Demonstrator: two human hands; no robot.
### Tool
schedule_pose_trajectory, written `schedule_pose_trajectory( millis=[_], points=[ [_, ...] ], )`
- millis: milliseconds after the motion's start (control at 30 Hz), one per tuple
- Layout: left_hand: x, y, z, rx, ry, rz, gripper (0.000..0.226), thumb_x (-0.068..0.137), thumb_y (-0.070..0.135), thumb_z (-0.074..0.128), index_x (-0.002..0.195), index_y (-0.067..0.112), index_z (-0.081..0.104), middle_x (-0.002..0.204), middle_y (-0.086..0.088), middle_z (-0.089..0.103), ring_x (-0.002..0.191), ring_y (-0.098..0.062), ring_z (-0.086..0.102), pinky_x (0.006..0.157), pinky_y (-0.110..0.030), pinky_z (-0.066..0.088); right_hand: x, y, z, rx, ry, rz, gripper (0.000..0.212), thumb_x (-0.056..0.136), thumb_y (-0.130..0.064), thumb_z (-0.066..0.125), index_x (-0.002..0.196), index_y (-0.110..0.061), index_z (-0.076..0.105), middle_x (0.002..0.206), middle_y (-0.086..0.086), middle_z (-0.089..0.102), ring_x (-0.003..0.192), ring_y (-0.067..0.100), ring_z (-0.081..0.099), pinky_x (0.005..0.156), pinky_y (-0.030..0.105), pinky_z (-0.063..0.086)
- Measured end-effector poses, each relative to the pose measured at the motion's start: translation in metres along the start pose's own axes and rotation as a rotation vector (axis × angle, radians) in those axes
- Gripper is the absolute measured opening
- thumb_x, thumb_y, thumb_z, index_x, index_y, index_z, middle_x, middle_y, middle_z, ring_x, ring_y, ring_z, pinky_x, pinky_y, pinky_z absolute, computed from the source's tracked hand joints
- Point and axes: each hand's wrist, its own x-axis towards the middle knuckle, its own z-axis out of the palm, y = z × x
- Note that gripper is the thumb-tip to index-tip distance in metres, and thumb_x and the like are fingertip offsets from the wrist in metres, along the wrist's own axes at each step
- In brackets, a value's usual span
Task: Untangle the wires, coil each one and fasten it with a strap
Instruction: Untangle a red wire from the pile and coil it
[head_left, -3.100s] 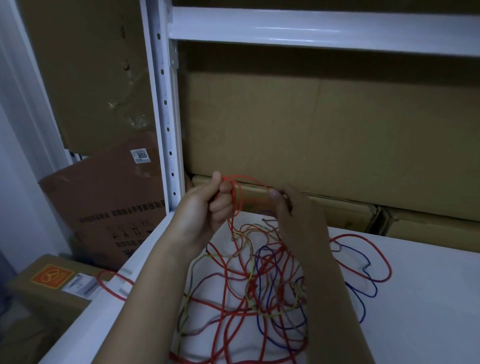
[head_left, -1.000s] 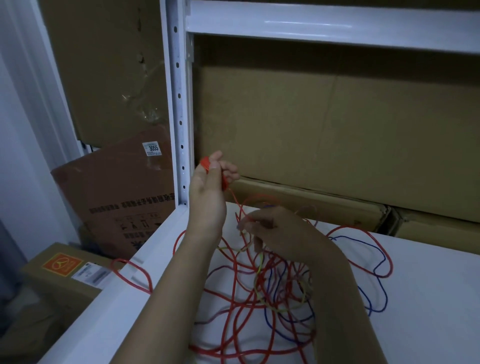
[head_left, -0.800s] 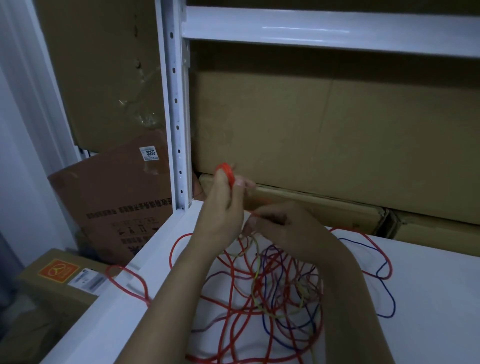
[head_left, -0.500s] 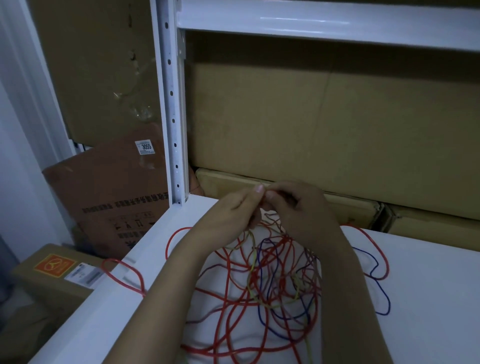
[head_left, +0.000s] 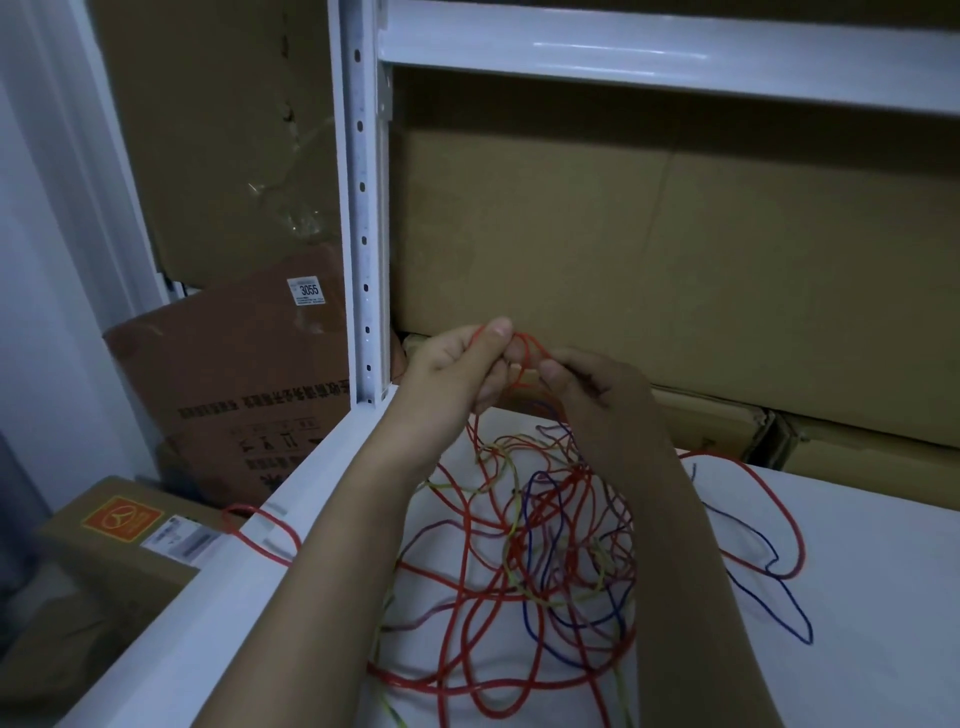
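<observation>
Where the white shelf surface (head_left: 857, 571) meets its perforated white steel upright (head_left: 363, 208), both hands are raised above a loose tangle of thin plastic-coated wires (head_left: 550, 561) — mostly red, with blue and yellow-green strands mixed through it. The left hand (head_left: 457, 369) has its fingers curled and its thumb pressed down on a small loop of the thin red wire (head_left: 527, 345), which arches over to the right hand (head_left: 597, 395). The right hand pinches the same red strand between thumb and fingertips, just beside the left; the two hands are nearly touching. From the pinched loop, red strands drop straight down into the heap on the shelf.

The tangle lies spread on the shelf below and between the forearms. One wide red loop (head_left: 779, 509) and a blue wire loop (head_left: 779, 608) reach out to the right, well apart from the heap's centre, and another red loop (head_left: 260, 530) hangs over the shelf's left edge.

Behind the hands a large plain brown cardboard box (head_left: 649, 249) fills the back of the shelf, under a white horizontal beam (head_left: 675, 57). To the left, off the shelf, a reddish-brown printed carton with a white label reading 3055 (head_left: 234, 374) leans tilted — below it sits a smaller brown carton with an orange logo sticker (head_left: 114, 540).
</observation>
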Motion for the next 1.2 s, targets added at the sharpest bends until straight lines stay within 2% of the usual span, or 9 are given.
schedule_pose_trajectory(
  millis=[100, 233, 367, 500, 633, 767, 967, 1100, 1200],
  points=[
    [0.004, 0.001, 0.003, -0.161, 0.08, 0.009, 0.038, 0.103, 0.022, 0.036, 0.072, 0.015, 0.057, 0.052, 0.006, 0.038, 0.05, -0.008, 0.032, 0.056, -0.02, 0.03, 0.001, 0.004, -0.004, -0.066, -0.063, 0.05, 0.022, 0.1, -0.017, 0.046, 0.094, -0.018, 0.068, 0.081, -0.01, 0.062, 0.079, 0.009, 0.056, 0.068, 0.025, 0.042],
    [0.008, 0.001, 0.001, -0.329, 0.111, 0.022, 0.025, 0.102, 0.012, 0.035, 0.107, 0.006, 0.058, 0.06, 0.008, 0.049, 0.057, -0.006, 0.043, 0.062, -0.017, 0.038, 0.0, 0.009, -0.007, -0.109, -0.183, 0.128, 0.03, 0.101, -0.015, 0.041, 0.084, -0.031, 0.059, 0.077, -0.008, 0.062, 0.077, 0.011, 0.057, 0.072, 0.028, 0.045],
    [0.008, 0.003, 0.003, -0.41, 0.137, 0.02, 0.023, 0.101, 0.006, 0.035, 0.111, 0.005, 0.055, 0.064, 0.007, 0.057, 0.063, -0.006, 0.05, 0.069, -0.015, 0.043, 0.001, 0.002, -0.005, -0.139, 0.06, 0.002, 0.017, 0.099, -0.014, 0.046, 0.089, -0.019, 0.058, 0.061, -0.006, 0.056, 0.056, 0.009, 0.053, 0.059, 0.031, 0.044],
    [0.009, 0.005, 0.001, -0.484, 0.142, -0.01, 0.021, 0.103, 0.01, 0.034, 0.097, 0.008, 0.054, 0.063, 0.005, 0.051, 0.06, -0.007, 0.046, 0.063, -0.017, 0.04, 0.002, -0.011, -0.006, -0.059, 0.357, -0.074, 0.012, 0.096, -0.011, 0.051, 0.084, -0.014, 0.052, 0.058, -0.008, 0.056, 0.054, 0.001, 0.051, 0.053, 0.013, 0.037],
    [0.007, 0.003, 0.002, -0.213, 0.022, -0.035, 0.027, 0.104, 0.016, 0.033, 0.086, 0.011, 0.053, 0.062, 0.005, 0.045, 0.057, -0.008, 0.04, 0.062, -0.018, 0.035, 0.004, -0.019, -0.012, 0.004, 0.613, -0.107, 0.009, 0.096, -0.012, 0.052, 0.09, -0.017, 0.054, 0.068, -0.013, 0.055, 0.062, -0.005, 0.052, 0.057, 0.008, 0.038],
    [0.001, 0.0, 0.012, 0.154, -0.084, -0.033, 0.033, 0.102, 0.028, 0.037, 0.091, 0.004, 0.056, 0.057, 0.008, 0.042, 0.054, -0.005, 0.04, 0.06, -0.015, 0.037, 0.012, -0.02, -0.026, 0.039, 0.758, -0.164, 0.003, 0.093, -0.016, 0.058, 0.092, -0.015, 0.061, 0.076, 0.002, 0.055, 0.068, 0.008, 0.05, 0.063, 0.019, 0.04],
    [-0.002, -0.006, 0.017, 0.279, -0.15, -0.091, 0.039, 0.1, 0.034, 0.041, 0.07, 0.012, 0.054, 0.049, 0.008, 0.036, 0.047, -0.007, 0.031, 0.051, -0.021, 0.027, 0.025, -0.013, -0.025, -0.173, 0.701, -0.124, 0.015, 0.089, -0.026, 0.063, 0.094, -0.015, 0.071, 0.087, -0.007, 0.055, 0.086, 0.014, 0.047, 0.074, 0.007, 0.033],
    [-0.003, 0.0, 0.021, 0.14, -0.129, -0.106, 0.043, 0.103, 0.029, 0.035, 0.067, 0.01, 0.049, 0.044, 0.009, 0.031, 0.043, -0.006, 0.027, 0.046, -0.017, 0.024, 0.02, 0.011, -0.011, -0.124, 0.525, 0.027, 0.023, 0.094, -0.026, 0.057, 0.105, -0.012, 0.07, 0.096, 0.003, 0.067, 0.09, 0.017, 0.059, 0.076, 0.028, 0.043],
    [-0.001, 0.002, 0.022, -0.083, -0.11, -0.096, 0.04, 0.103, 0.028, 0.033, 0.072, 0.009, 0.047, 0.045, 0.008, 0.031, 0.044, -0.007, 0.027, 0.047, -0.017, 0.024, 0.005, 0.035, 0.005, -0.352, 0.375, 0.05, 0.024, 0.096, -0.029, 0.054, 0.109, -0.017, 0.07, 0.098, 0.005, 0.064, 0.092, 0.023, 0.059, 0.07, 0.026, 0.036]
  ],
)
